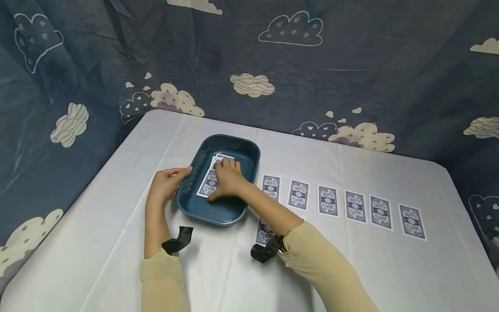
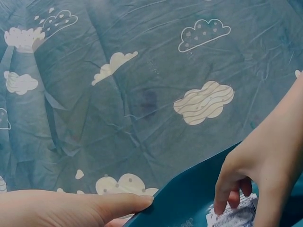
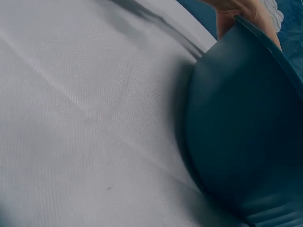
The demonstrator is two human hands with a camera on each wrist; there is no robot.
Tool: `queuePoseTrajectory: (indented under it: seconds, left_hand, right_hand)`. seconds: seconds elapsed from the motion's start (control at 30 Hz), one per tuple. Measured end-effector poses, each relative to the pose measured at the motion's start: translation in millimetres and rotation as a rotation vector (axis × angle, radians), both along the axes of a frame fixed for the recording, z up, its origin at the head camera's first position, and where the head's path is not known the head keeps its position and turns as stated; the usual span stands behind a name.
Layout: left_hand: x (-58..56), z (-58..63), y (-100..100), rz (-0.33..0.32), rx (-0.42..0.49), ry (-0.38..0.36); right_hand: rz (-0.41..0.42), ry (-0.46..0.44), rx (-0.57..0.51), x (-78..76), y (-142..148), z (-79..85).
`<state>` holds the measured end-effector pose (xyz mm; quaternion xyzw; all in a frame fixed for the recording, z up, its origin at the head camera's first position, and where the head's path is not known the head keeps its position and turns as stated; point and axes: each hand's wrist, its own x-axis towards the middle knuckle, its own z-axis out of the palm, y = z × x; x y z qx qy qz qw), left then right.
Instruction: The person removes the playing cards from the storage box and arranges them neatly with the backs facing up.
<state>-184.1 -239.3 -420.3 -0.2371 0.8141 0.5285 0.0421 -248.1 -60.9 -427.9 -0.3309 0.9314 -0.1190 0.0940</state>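
Observation:
A dark teal rectangular tray sits on the white-covered table, with several blue-and-white patterned playing cards face down inside. My left hand pinches the tray's left rim; the left wrist view shows its thumb on that rim. Reaching into the tray, my right hand grips at the cards with fingers bent down and thumb near their lower edge. The hand hides part of the cards. In the right wrist view, the tray wall fills the right side and my right fingers are out of sight.
To the tray's right, several playing cards lie face down in a spaced row on the white tablecloth. Another card lies nearer, partly under my right forearm. A dark cloud-print curtain hangs behind the table.

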Motion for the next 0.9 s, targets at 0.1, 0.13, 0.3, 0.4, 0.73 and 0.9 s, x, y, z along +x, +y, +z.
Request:
queuePoseTrajectory:
  seconds: [0.1, 0.13, 0.3, 0.4, 0.73, 0.9]
  left_hand:
    - [-0.7, 0.3, 0.2, 0.001, 0.009, -0.001]
    - [-0.8, 0.2, 0.2, 0.001, 0.013, 0.0]
    - [-0.7, -0.1, 0.3, -0.005, 0.014, 0.007]
    - [-0.1, 0.7, 0.1, 0.005, 0.009, 0.006]
    - [3.3, 1.6, 2.6, 0.016, -0.021, -0.022]
    - [3.8, 1.8, 1.7, -0.002, -0.019, -0.021]
  right_hand:
    - [0.001, 0.053, -0.015, -1.4, 0.3, 1.2]
    - [-0.002, 0.068, -0.024, -1.6, 0.7, 2.0]
    - [-0.01, 0.122, -0.087, 0.8, 6.6, 11.8]
    - [0.015, 0.156, -0.155, 4.6, 14.8, 26.1]
    - [-0.006, 0.26, -0.266, 27.8, 101.1, 79.3]
    - [-0.031, 0.22, -0.278, 43.9, 168.8, 86.2]
